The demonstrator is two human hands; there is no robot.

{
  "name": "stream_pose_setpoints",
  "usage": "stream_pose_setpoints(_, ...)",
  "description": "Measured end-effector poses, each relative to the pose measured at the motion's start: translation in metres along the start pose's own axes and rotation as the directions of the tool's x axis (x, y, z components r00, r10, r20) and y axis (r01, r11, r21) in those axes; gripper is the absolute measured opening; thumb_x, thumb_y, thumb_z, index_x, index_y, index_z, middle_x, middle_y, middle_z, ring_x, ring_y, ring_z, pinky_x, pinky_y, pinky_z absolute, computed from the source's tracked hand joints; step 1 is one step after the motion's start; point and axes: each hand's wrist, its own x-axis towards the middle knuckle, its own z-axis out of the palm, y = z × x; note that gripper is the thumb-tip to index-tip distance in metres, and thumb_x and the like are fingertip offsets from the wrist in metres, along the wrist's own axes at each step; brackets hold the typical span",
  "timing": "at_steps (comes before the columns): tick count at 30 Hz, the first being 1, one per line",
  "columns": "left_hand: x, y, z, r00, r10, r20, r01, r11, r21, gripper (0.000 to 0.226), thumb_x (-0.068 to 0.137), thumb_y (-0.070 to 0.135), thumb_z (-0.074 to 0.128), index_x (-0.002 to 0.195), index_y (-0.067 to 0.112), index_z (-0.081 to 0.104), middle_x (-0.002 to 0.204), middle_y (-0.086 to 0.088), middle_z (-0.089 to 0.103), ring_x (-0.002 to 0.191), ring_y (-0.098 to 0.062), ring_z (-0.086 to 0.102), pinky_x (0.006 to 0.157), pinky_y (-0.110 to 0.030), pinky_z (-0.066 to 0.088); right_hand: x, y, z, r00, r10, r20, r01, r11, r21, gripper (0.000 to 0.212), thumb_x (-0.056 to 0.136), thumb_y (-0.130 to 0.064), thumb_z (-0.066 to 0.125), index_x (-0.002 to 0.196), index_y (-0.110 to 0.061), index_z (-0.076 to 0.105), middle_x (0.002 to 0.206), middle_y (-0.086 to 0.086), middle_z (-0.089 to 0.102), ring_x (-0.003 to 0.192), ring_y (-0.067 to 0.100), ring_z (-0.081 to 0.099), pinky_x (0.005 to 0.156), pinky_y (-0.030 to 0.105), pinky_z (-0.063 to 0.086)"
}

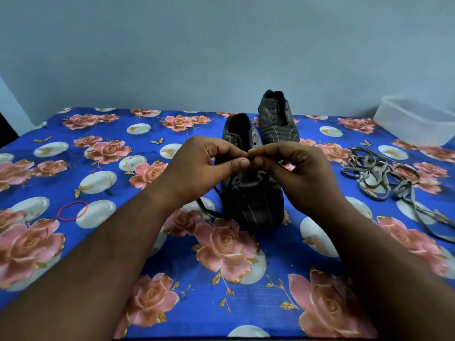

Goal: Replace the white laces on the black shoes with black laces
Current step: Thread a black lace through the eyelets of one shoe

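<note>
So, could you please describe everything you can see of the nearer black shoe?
The nearer black shoe stands upright on the floral cloth, toe toward the camera, its dark, leather-like upper marked with thin pale lines. Its eyelets look mostly empty. A black lace trails from its left side onto the cloth. Both hands hover above it, partly hiding its middle. The other shoe stands just behind.

Single head view, looking forward-down, close over table (172, 316).
</note>
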Motion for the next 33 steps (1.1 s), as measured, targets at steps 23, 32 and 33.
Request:
stream_pose_setpoints(23, 0.000, -0.007, -0.009, 0.990, 0.054, 0.127, -0.124, 0.761, 0.637, 0.029, 0.078, 0.052, 0.052, 0.082, 0.031, 0.071, 0.071, 0.010, 0.066, 0.073, -0.017, 0.058, 0.077, -0.036, 0.038, -0.005, 0.003, 0.011, 0.976, 0.071, 0.206, 0.095, 0.712, -0.695, 0.046, 0.091, -0.060, 0.035, 0.097, -0.040, 0.076, 0.105, -0.004, 0.053, 0.111, 0.025, 0.043, 0.089, 0.041, 0.028)
stream_pose_setpoints(32, 0.003, -0.005, -0.005, 0.979, 0.021, 0.204, -0.167, 0.653, 0.738, 0.033, 0.086, 0.051, 0.039, 0.086, 0.030, 0.065, 0.079, 0.005, 0.066, 0.085, -0.022, 0.062, 0.081, -0.038, 0.037, -0.002, 0.007, 0.013, 0.960, 0.156, 0.234, 0.009, 0.815, -0.580, 0.054, 0.083, -0.069, 0.032, 0.106, -0.044, 0.074, 0.098, -0.006, 0.044, 0.099, 0.014, 0.035, 0.081, 0.032, 0.021)
stream_pose_setpoints(33, 0.003, -0.005, -0.004, 0.979, 0.016, 0.204, -0.161, 0.674, 0.721, 0.035, 0.084, 0.052, 0.039, 0.086, 0.031, 0.066, 0.079, 0.005, 0.067, 0.084, -0.022, 0.062, 0.082, -0.039, 0.039, -0.001, 0.007, 0.012, 0.956, 0.166, 0.241, 0.003, 0.818, -0.576, 0.053, 0.083, -0.069, 0.034, 0.107, -0.045, 0.074, 0.097, -0.006, 0.044, 0.099, 0.014, 0.035, 0.081, 0.032, 0.021)
